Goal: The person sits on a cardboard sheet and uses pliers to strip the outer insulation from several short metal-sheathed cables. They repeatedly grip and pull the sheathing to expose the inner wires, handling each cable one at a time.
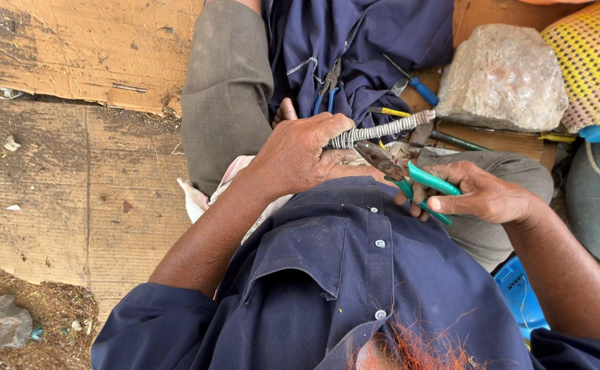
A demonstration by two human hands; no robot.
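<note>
My left hand (300,154) is closed around one end of a grey twisted cable (382,130), which sticks out to the right over my lap. My right hand (482,195) grips the green handles of a pair of pliers (410,181). The rusty jaws point left and meet the cable just beside my left fingers. I am seated on the ground in a dark blue shirt (341,274) and grey trousers (228,89).
A dark blue cloth (362,41) over my legs carries blue-handled pliers (329,89) and a blue-handled screwdriver (416,83). A large stone (502,75), a yellow woven item (595,55), flattened cardboard (80,164) and a blue object (519,294) surround me.
</note>
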